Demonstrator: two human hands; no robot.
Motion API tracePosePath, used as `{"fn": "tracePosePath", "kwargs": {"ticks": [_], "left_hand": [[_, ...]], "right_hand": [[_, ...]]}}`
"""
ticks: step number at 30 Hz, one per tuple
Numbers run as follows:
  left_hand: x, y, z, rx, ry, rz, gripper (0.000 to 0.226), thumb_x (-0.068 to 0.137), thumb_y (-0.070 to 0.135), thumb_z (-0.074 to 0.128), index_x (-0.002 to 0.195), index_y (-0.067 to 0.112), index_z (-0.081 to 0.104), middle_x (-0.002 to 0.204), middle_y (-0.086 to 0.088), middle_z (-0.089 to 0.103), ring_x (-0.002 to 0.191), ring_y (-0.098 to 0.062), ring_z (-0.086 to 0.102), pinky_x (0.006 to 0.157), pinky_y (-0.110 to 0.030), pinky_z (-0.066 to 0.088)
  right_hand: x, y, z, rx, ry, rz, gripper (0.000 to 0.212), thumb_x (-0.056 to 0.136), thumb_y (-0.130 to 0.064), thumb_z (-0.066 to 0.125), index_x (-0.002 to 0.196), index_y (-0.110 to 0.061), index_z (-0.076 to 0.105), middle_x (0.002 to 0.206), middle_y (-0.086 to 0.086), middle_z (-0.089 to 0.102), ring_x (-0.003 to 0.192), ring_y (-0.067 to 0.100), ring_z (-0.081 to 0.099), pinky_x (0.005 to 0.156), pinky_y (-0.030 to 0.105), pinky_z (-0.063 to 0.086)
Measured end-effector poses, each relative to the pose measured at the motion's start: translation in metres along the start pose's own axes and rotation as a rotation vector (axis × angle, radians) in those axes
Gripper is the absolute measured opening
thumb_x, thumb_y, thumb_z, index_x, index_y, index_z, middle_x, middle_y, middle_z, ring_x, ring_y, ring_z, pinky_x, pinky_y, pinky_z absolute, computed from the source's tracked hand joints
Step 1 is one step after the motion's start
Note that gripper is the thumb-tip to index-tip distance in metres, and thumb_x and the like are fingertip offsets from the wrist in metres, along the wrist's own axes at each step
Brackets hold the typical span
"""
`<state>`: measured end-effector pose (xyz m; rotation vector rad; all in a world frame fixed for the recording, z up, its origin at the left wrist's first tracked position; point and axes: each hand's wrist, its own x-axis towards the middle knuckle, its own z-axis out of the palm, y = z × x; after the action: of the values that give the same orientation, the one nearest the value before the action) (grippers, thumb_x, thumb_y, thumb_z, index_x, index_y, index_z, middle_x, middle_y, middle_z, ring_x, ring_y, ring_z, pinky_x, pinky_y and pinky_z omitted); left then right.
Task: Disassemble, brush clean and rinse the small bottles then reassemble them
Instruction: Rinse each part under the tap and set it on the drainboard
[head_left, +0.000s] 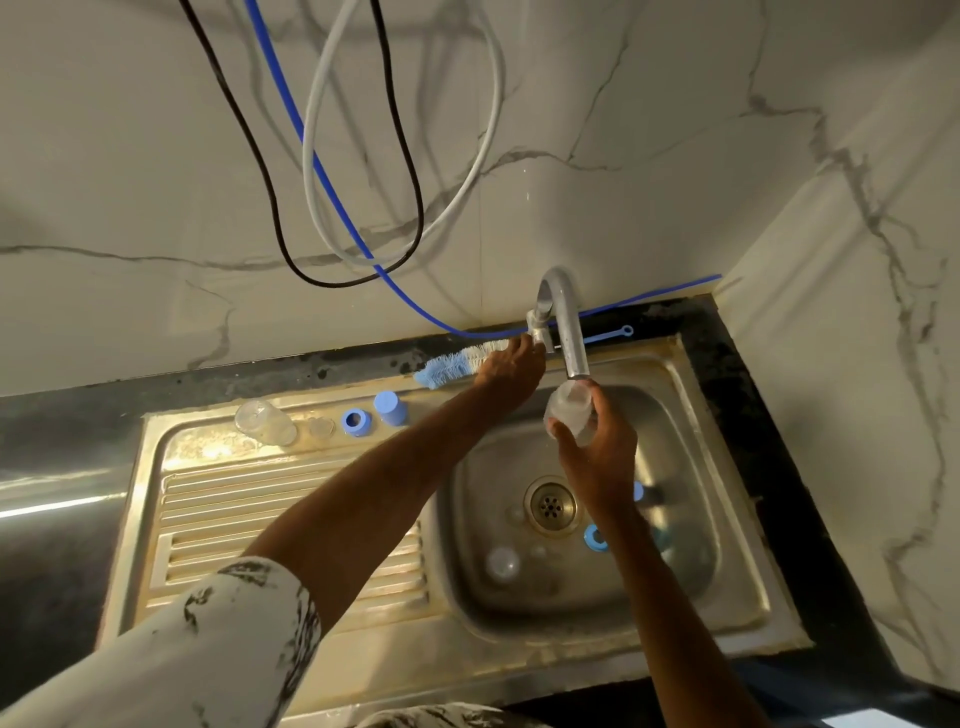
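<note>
Your right hand (597, 447) grips a small clear bottle (569, 413) with closed fingers, right of centre in the frame, its mouth just under the tap spout (571, 338) above the sink basin (691, 519). Your left hand (511, 364) reaches to the tap valve (537, 325), fingers curled on it. The bottle brush (457, 364) lies behind it. Another bottle (265, 422), a blue ring (356, 421) and a blue cap (389, 408) sit on the drainboard, centre left.
</note>
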<state>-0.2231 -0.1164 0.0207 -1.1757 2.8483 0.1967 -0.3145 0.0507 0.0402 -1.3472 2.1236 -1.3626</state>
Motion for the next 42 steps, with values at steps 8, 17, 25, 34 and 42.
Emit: {"fn": "tracePosePath", "kwargs": {"ticks": [8,17,25,34,42], "left_hand": [[0.002,0.002,-0.003,0.007,-0.019,-0.01,0.046,0.108,0.012,0.033,0.153,0.0,0.031,0.146,-0.021,0.041,0.128,-0.033,0.05,0.09,-0.04,0.053],[-0.002,-0.007,-0.002,-0.018,-0.069,0.02,0.054,0.107,0.011,0.041,0.158,0.004,0.025,0.153,-0.022,0.037,0.132,-0.034,0.05,0.097,-0.044,0.053],[0.003,-0.012,0.005,-0.053,-0.05,0.058,0.048,0.105,0.011,0.033,0.151,-0.004,0.036,0.143,-0.028,0.044,0.127,-0.04,0.05,0.093,-0.05,0.053],[0.013,-0.02,0.004,-0.013,-0.154,0.089,0.049,0.1,0.008,0.054,0.147,0.002,0.042,0.138,-0.023,0.053,0.123,-0.036,0.052,0.101,-0.043,0.05],[0.011,-0.015,0.004,-0.005,-0.133,0.06,0.053,0.101,0.007,0.051,0.151,0.002,0.035,0.142,-0.024,0.048,0.126,-0.037,0.05,0.102,-0.045,0.05]], "right_hand": [[0.017,-0.003,0.003,0.119,-0.24,0.374,0.063,0.081,-0.03,0.084,0.137,-0.021,0.056,0.119,-0.007,0.065,0.101,0.005,0.062,0.084,0.023,0.052],[0.038,0.014,0.019,0.749,-0.533,1.142,0.053,0.098,-0.042,0.05,0.121,0.003,0.065,0.091,0.022,0.073,0.063,0.019,0.064,0.049,0.023,0.045],[0.039,0.028,0.014,0.572,-0.493,0.999,0.045,0.092,-0.045,0.068,0.121,-0.01,0.066,0.101,0.016,0.074,0.081,0.025,0.07,0.064,0.032,0.057],[0.023,0.0,0.004,0.066,-0.241,0.221,0.049,0.082,-0.022,0.082,0.126,-0.015,0.063,0.11,-0.006,0.068,0.096,0.007,0.064,0.076,0.012,0.048],[0.014,-0.007,0.006,0.073,-0.107,0.115,0.047,0.085,-0.023,0.081,0.127,-0.011,0.062,0.111,-0.001,0.071,0.095,0.01,0.067,0.08,0.021,0.055]]}}
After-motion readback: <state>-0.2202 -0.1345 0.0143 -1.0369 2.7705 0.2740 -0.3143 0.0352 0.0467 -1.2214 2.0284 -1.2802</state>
